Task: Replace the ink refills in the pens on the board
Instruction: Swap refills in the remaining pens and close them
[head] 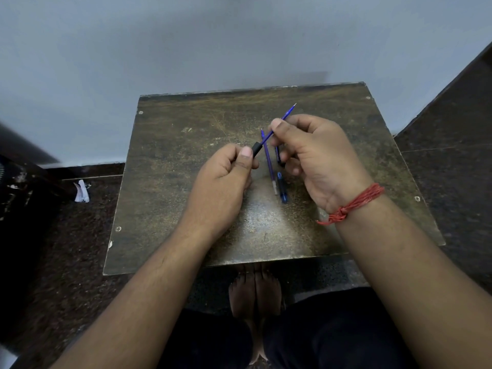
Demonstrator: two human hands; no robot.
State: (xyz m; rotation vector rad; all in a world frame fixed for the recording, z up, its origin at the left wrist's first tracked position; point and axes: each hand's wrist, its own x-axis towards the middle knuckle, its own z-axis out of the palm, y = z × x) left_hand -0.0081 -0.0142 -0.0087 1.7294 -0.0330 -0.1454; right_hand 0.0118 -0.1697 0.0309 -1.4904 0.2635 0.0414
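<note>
From the head camera, the left hand (223,177) curls its fingers round a black pen barrel (257,149), and a blue refill (277,127) runs from the barrel's mouth up through the pinching thumb and fingers of the right hand (316,161). Below the right fingers a second refill (269,163) and a blue pen part (282,187) lie on the worn board (186,169). Something dark sits under the right palm; I cannot tell what.

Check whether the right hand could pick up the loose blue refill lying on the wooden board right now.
Probably not yet: the right hand already pinches another blue refill entering the black pen barrel. The loose blue refill on the wooden board lies uncovered beside it.
</note>
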